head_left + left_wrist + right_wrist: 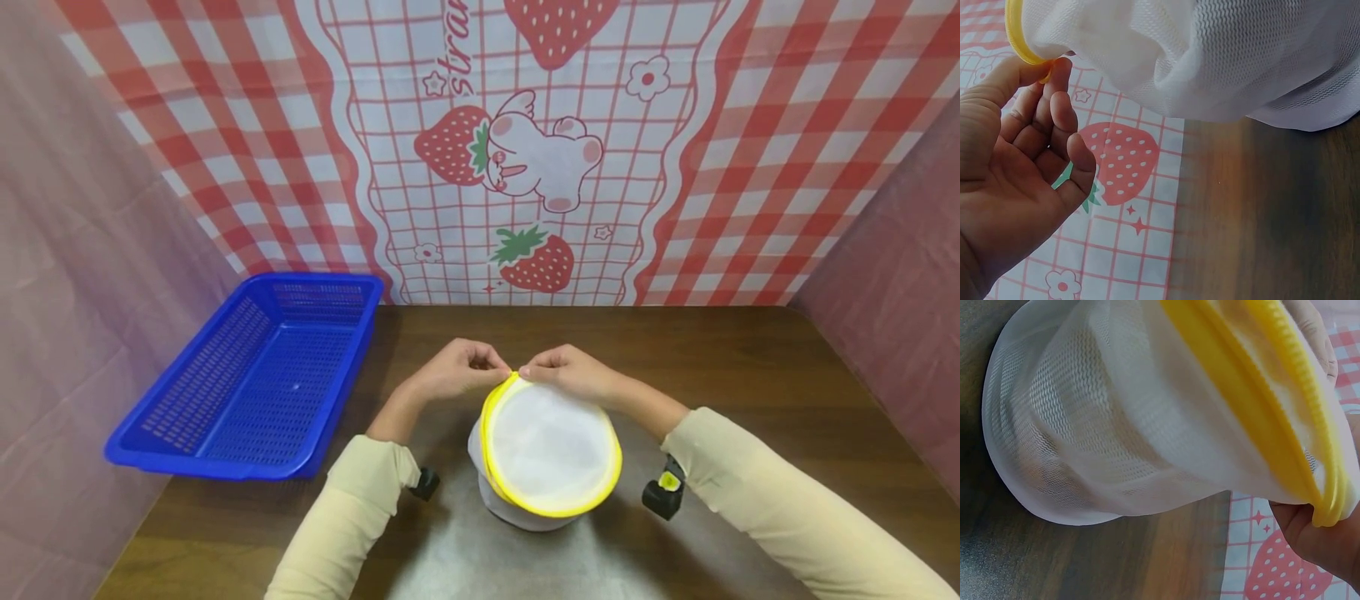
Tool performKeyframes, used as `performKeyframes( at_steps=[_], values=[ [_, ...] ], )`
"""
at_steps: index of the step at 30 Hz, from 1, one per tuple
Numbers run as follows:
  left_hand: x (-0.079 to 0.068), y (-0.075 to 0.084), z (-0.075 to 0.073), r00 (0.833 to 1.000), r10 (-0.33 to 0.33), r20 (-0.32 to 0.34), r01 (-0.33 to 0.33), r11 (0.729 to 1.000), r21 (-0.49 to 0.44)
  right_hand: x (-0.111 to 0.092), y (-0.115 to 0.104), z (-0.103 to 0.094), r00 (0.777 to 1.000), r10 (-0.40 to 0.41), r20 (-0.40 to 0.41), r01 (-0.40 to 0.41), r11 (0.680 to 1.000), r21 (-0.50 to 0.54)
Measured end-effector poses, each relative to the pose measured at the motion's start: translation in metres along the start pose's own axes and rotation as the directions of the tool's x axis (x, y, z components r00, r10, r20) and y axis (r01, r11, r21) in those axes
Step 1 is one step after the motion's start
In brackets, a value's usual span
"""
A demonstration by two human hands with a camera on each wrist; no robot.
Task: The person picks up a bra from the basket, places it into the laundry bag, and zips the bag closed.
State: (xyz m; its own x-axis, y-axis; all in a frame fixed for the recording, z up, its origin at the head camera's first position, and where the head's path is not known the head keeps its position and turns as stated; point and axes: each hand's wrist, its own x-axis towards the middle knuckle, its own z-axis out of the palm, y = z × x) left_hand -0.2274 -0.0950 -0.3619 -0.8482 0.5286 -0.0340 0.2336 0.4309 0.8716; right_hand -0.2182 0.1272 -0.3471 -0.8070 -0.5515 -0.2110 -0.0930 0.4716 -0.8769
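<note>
A round white mesh laundry bag (551, 450) with a yellow zipper around its top (1241, 394) stands on the table, its lid tilted toward me. At the far side of the yellow rim, the left hand (463, 367) pinches a small yellow piece between thumb and index finger; its other fingers curl loosely in the left wrist view. Close beside it, the right hand (573, 372) pinches the rim, thumb on the lid. In the right wrist view, the right hand (1313, 544) is partly hidden behind the bag's edge, by the zipper's end. Some mesh sags in folds.
A blue plastic basket (326, 433) with slotted walls sits at the left of the brown wooden table (720, 358). Behind the table hangs a red-and-white checked cloth (300, 167) with strawberries. Pinkish curtains (900, 275) flank both sides.
</note>
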Motion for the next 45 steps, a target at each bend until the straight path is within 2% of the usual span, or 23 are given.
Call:
performKeyframes(
  at_steps=[14,22,30,38,45],
  values=[
    [-0.0026,-0.0021,0.0009,0.999,0.016,0.029,-0.015,0.999,-0.028,-0.0024,0.0034,0.0005,0.999,0.034,-0.023,-0.034,0.999,0.009],
    [-0.0042,0.0019,0.0017,1.000,0.013,0.008,-0.012,0.999,-0.044,0.0001,0.0033,-0.0004,0.998,0.050,-0.024,-0.048,0.996,0.069],
    [-0.0025,-0.0006,0.0022,1.000,0.008,-0.014,-0.008,0.999,-0.032,-0.0010,-0.0019,0.0016,1.000,-0.008,-0.012,0.008,1.000,0.009],
    [-0.0055,0.0003,0.0005,1.000,0.027,-0.011,-0.027,0.999,-0.035,-0.0006,-0.0027,0.0021,0.999,0.016,-0.040,-0.017,0.999,-0.031],
    [-0.0067,0.0003,-0.0004,0.999,0.035,0.005,-0.035,0.999,-0.030,-0.0005,-0.0003,0.0010,0.997,0.049,-0.051,-0.050,0.999,-0.002]
  ],
)
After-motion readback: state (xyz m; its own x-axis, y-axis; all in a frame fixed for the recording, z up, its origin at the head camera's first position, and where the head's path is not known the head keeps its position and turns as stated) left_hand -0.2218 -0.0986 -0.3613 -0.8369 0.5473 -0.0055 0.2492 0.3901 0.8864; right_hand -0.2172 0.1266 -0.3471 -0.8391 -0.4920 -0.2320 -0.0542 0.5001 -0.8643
